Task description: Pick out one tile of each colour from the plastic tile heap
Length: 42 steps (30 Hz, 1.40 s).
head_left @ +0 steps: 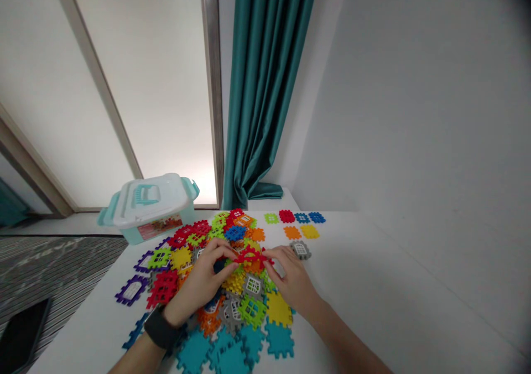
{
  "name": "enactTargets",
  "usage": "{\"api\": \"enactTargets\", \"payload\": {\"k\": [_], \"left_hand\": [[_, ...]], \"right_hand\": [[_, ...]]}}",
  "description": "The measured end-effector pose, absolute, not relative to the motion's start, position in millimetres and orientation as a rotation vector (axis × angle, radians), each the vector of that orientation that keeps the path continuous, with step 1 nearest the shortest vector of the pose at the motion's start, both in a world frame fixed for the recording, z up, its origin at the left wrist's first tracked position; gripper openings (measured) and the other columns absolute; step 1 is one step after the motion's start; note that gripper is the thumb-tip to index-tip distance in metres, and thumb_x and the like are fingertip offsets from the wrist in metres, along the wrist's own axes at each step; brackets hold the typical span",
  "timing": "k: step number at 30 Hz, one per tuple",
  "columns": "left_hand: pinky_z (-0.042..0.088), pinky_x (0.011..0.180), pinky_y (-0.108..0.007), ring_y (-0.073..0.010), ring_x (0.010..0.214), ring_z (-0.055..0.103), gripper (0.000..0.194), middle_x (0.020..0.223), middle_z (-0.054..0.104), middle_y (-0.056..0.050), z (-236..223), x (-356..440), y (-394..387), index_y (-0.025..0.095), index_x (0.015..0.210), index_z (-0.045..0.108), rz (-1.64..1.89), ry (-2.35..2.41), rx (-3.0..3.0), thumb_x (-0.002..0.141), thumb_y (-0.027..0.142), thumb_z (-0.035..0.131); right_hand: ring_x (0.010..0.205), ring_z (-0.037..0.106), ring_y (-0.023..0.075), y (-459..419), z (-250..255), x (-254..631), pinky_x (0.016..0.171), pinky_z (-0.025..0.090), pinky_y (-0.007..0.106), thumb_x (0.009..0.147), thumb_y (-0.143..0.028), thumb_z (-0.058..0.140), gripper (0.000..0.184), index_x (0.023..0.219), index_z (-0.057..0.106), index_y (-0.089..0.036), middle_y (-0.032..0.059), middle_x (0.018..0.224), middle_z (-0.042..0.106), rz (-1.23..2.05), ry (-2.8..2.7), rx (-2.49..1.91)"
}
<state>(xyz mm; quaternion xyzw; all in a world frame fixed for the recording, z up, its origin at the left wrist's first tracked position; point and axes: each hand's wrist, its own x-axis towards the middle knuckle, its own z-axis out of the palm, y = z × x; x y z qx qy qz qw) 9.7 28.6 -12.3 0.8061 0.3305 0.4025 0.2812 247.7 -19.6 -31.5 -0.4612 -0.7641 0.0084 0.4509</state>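
Note:
A red interlocking building tile [250,255] is held level above the heap, between my two hands. My left hand [213,269], with a dark watch on its wrist, pinches the tile's left end between thumb and fingers. At its right end, my right hand [287,271] grips it the same way. Below lies a heap of toothed plastic tiles: yellow tiles [234,281], a grey window tile [253,286], a lime green tile [253,310] and turquoise tiles [233,357]. Part of the heap is hidden under my hands.
A lidded box [153,202] stands at the table's back left. Several tiles lie apart at the back right, including a red tile [287,216] and a yellow tile [310,231]. A grey tile [300,249] sits beside my right hand. The wall [415,197] borders the right.

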Motion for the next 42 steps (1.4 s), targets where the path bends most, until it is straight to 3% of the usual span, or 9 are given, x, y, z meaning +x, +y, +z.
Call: {"api": "enactTargets", "payload": {"k": [6,14,23,32,42], "left_hand": [[0.047,0.096,-0.039,-0.023,0.105,0.059,0.009,0.107,0.06,-0.006,-9,14,22,0.023,0.091,0.066,1.058,0.862,2.209,0.097,0.026,0.06],[0.045,0.097,-0.041,-0.0244,0.105,0.058,0.011,0.108,0.061,-0.007,-11,18,17,0.022,0.089,0.065,1.046,0.907,2.187,0.096,0.028,0.059],[0.046,0.095,-0.038,-0.0227,0.099,0.06,0.019,0.1,0.062,-0.006,-12,24,16,0.021,0.084,0.064,1.006,0.894,1.925,0.094,0.035,0.06],[0.046,0.097,-0.04,-0.0243,0.105,0.058,0.014,0.105,0.06,-0.006,-16,23,14,0.023,0.09,0.066,1.025,0.933,2.18,0.096,0.033,0.058],[0.049,0.097,-0.043,-0.0261,0.108,0.059,0.016,0.112,0.063,-0.007,-12,24,7,0.024,0.101,0.068,0.927,0.934,2.42,0.098,0.028,0.053]], "right_hand": [[0.094,0.065,0.025,-22,-34,244,0.083,0.053,0.04,0.096,-0.021,0.061,0.027,0.122,0.06,-0.025,0.0068,0.101,0.072,0.041,-1.905,-1.183],[0.092,0.064,0.0258,-24,-33,241,0.083,0.052,0.042,0.095,-0.024,0.062,0.025,0.12,0.06,-0.023,0.0073,0.098,0.071,-0.055,-1.938,-1.178],[0.105,0.063,0.0269,-25,-28,240,0.093,0.052,0.045,0.094,-0.023,0.063,0.028,0.122,0.06,-0.023,0.0099,0.113,0.068,-0.146,-1.95,-1.199],[0.118,0.057,0.0285,-25,-30,243,0.1,0.051,0.047,0.093,-0.02,0.064,0.029,0.122,0.063,-0.023,0.012,0.125,0.061,-0.137,-1.967,-1.215],[0.102,0.062,0.0265,-33,-40,290,0.092,0.053,0.045,0.093,-0.022,0.063,0.022,0.116,0.065,-0.022,0.0099,0.106,0.064,-0.004,-2.0,-1.375]]}}
